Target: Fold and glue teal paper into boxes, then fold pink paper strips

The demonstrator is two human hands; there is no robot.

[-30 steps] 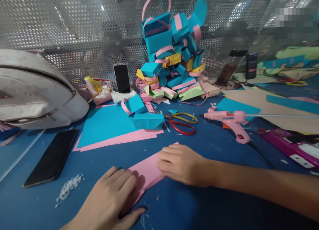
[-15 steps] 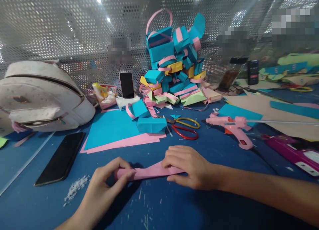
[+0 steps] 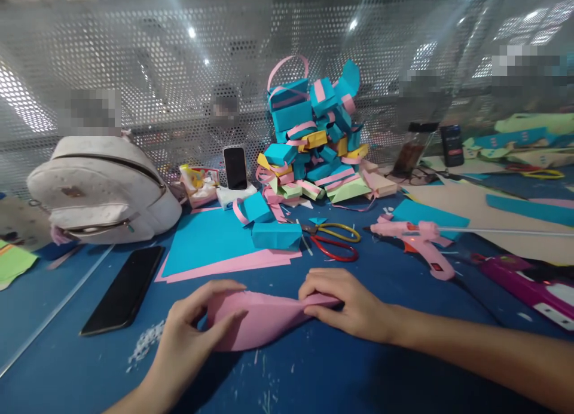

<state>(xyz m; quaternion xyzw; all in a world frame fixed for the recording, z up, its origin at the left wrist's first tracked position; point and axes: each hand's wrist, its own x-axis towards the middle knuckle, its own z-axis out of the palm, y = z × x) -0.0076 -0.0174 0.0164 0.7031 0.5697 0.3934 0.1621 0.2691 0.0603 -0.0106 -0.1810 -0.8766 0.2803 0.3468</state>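
Observation:
A sheet of pink paper (image 3: 262, 319) is held between my two hands, low over the blue table. Its left part bulges open and wide, while the right end is pressed to a narrow fold. My left hand (image 3: 197, 324) curls around the left end, thumb in front and fingers along the top edge. At the other end my right hand (image 3: 345, 303) pinches the folded paper between thumb and fingers. Scissors (image 3: 334, 241) with red and yellow handles lie beyond my right hand, near a blue paper box (image 3: 277, 236). Blue sheets (image 3: 201, 241) lie over pink ones behind my left hand.
A pink glue gun (image 3: 417, 238) rests at right, beside a magenta power strip (image 3: 527, 282). At left are a black phone (image 3: 123, 291) and a white backpack (image 3: 107, 190). Many paper boxes (image 3: 314, 139) are heaped at the back, before a perforated metal panel (image 3: 174, 55).
The pink paper's left part has opened from a narrow roll into a wide bulge, and my left thumb and fingers have spread further apart. My right hand keeps its pinch. The view has tilted up.

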